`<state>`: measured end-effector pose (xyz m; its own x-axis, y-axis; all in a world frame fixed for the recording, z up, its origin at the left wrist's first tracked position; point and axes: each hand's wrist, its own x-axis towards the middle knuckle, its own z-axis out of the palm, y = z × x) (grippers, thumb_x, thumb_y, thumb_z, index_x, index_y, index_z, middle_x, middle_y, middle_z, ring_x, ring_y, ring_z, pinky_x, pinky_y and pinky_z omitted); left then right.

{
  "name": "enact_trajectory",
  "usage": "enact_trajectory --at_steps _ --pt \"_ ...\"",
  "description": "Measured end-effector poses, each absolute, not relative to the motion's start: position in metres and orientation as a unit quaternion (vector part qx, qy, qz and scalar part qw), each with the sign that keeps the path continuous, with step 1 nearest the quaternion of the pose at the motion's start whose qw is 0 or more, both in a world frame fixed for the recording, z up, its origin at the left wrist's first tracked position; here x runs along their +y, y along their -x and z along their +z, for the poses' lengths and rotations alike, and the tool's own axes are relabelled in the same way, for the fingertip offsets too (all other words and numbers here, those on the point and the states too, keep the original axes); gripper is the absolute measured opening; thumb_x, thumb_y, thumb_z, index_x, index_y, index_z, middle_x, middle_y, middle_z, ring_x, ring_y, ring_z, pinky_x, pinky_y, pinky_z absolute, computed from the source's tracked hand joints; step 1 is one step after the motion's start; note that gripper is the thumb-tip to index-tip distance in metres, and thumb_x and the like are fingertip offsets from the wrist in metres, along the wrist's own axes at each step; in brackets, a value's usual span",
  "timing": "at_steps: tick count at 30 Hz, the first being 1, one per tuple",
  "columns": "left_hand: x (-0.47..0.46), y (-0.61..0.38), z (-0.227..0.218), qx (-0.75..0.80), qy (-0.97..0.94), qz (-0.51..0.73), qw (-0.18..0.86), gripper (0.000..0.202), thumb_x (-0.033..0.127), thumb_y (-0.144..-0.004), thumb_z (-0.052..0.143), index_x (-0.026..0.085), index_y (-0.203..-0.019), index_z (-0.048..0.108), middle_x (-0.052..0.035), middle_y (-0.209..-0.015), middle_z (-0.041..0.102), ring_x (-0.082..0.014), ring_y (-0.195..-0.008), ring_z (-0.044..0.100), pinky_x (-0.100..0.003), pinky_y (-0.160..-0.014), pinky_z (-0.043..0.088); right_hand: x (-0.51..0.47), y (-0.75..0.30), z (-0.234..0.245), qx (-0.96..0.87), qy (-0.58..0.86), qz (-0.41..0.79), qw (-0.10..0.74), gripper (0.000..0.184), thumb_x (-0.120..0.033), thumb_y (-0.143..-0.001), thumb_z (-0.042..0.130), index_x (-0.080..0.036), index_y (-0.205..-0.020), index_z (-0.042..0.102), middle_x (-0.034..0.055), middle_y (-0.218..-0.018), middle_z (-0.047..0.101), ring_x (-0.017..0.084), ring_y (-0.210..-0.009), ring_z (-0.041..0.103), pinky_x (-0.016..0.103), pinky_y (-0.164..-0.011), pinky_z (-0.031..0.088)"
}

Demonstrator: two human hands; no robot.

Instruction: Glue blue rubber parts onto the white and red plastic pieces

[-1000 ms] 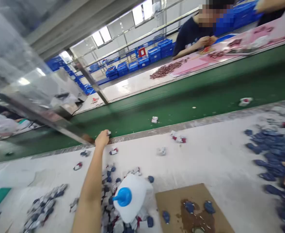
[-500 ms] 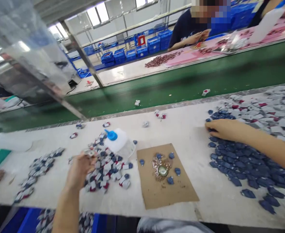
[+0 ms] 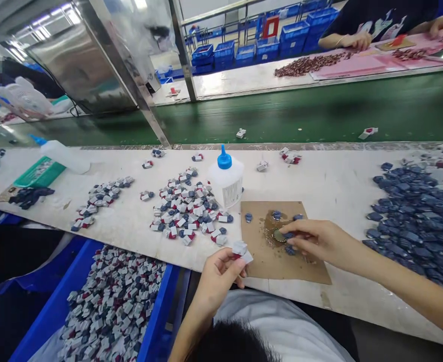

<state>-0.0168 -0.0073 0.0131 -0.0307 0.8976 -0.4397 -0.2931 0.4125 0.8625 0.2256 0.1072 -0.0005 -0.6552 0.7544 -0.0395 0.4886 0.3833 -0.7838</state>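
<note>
My left hand (image 3: 221,274) pinches a small white plastic piece with a red part (image 3: 241,251), just off the near edge of the cardboard (image 3: 255,261). My right hand (image 3: 319,242) reaches over the cardboard, thumb and forefinger closed around a small dark blue piece (image 3: 289,235), partly hidden by the fingers. Right at those fingertips is a round bottle cap (image 3: 279,236), in a wet, shiny patch. Several other blue pieces (image 3: 277,215) lie around it. A white squeeze bottle with a blue nozzle (image 3: 226,176) stands behind, beside a heap of joined white, red and blue pieces (image 3: 187,206).
A pile of blue pieces (image 3: 413,216) covers the table's right side, white ones behind it. At lower left is a blue bin (image 3: 157,306) full of assembled pieces. A green conveyor (image 3: 282,115) runs beyond the table. Co-workers sit at left and across.
My right hand has left the blue pile and come to the bottle cap. My left hand has moved from the heap to the cardboard's near edge with a piece. The view has shifted.
</note>
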Motion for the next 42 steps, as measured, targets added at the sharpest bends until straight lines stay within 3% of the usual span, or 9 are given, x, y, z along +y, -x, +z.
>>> enact_trajectory --at_steps 6,10,14,18,21,26,30,38,42 --pt "-0.005 0.008 0.019 0.534 -0.271 0.462 0.655 0.047 0.056 -0.065 0.078 0.013 -0.079 0.064 -0.0003 -0.068 0.058 -0.0112 -0.061 0.053 -0.02 -0.048 0.045 0.114 -0.212 -0.011 -0.859 0.378 0.276 0.205 0.036 -0.047 -0.096 0.043 -0.021 -0.093 0.068 0.0098 -0.088 0.07 0.024 -0.072 0.068 0.037 -0.061 0.054" --pt "-0.003 0.005 0.019 0.529 -0.271 0.456 0.663 0.047 0.056 -0.065 0.078 0.014 -0.08 0.064 -0.0009 -0.071 0.059 -0.0122 -0.063 0.054 -0.021 -0.049 0.046 0.112 -0.212 -0.016 -0.868 0.362 0.247 0.232 0.029 -0.039 -0.099 0.04 -0.022 -0.102 0.064 0.0093 -0.095 0.07 0.022 -0.079 0.068 0.036 -0.068 0.055" --pt "-0.001 0.006 0.017 0.528 -0.275 0.454 0.662 0.045 0.054 -0.066 0.077 0.014 -0.081 0.064 -0.0003 -0.071 0.059 -0.0122 -0.063 0.055 -0.021 -0.049 0.046 0.108 -0.214 -0.016 -0.873 0.351 0.238 0.242 0.024 -0.036 -0.1 0.042 -0.023 -0.093 0.061 0.0057 -0.083 0.066 0.019 -0.07 0.064 0.032 -0.063 0.052" --pt "0.002 0.005 0.014 0.526 -0.271 0.462 0.661 0.043 0.052 -0.067 0.078 0.014 -0.083 0.065 -0.0003 -0.072 0.06 -0.012 -0.064 0.055 -0.02 -0.049 0.047 0.105 -0.212 -0.02 -0.875 0.347 0.236 0.243 0.035 -0.042 -0.1 0.041 -0.023 -0.076 0.059 0.0031 -0.069 0.059 0.017 -0.059 0.056 0.029 -0.053 0.045" --pt "0.003 0.004 0.015 0.518 -0.264 0.477 0.66 0.041 0.05 -0.065 0.08 0.015 -0.08 0.065 -0.0001 -0.07 0.06 -0.0124 -0.064 0.056 -0.02 -0.049 0.048 0.099 -0.208 -0.016 -0.868 0.345 0.252 0.254 0.034 -0.042 -0.099 0.042 -0.023 -0.078 0.061 0.0027 -0.071 0.061 0.016 -0.06 0.058 0.027 -0.054 0.047" --pt "0.003 0.0 0.022 0.5 -0.249 0.493 0.667 0.037 0.044 -0.063 0.083 0.014 -0.079 0.069 -0.0033 -0.074 0.068 -0.0153 -0.069 0.066 -0.022 -0.056 0.054 0.076 -0.194 0.02 -0.781 0.415 0.322 0.338 0.02 -0.036 -0.096 0.053 -0.024 -0.107 0.064 0.0054 -0.09 0.067 0.015 -0.071 0.063 0.024 -0.057 0.053" --pt "0.002 -0.004 0.029 0.485 -0.247 0.502 0.672 0.032 0.04 -0.064 0.084 0.015 -0.08 0.072 -0.0043 -0.075 0.072 -0.0159 -0.07 0.069 -0.022 -0.058 0.056 0.058 -0.181 0.048 -0.698 0.408 0.444 0.385 0.02 -0.043 -0.088 0.065 -0.023 -0.087 0.068 0.0057 -0.081 0.068 0.018 -0.073 0.066 0.023 -0.057 0.056" --pt "-0.001 -0.006 0.034 0.458 -0.271 0.512 0.675 0.028 0.038 -0.068 0.083 0.015 -0.082 0.073 -0.0031 -0.075 0.07 -0.0134 -0.069 0.067 -0.019 -0.058 0.056 0.055 -0.176 0.054 -0.683 0.353 0.494 0.406 0.007 -0.028 -0.087 0.068 -0.024 -0.083 0.064 0.0005 -0.078 0.067 0.013 -0.067 0.066 0.018 -0.057 0.056" --pt "-0.003 -0.007 0.035 0.468 -0.324 0.506 0.648 0.029 0.04 -0.075 0.077 0.016 -0.089 0.073 -0.0031 -0.08 0.066 -0.0115 -0.066 0.063 -0.02 -0.058 0.056 0.055 -0.175 0.052 -0.71 0.338 0.495 0.369 0.01 -0.027 -0.086 0.069 -0.021 -0.08 0.063 0.001 -0.073 0.065 0.013 -0.062 0.065 0.021 -0.052 0.054"
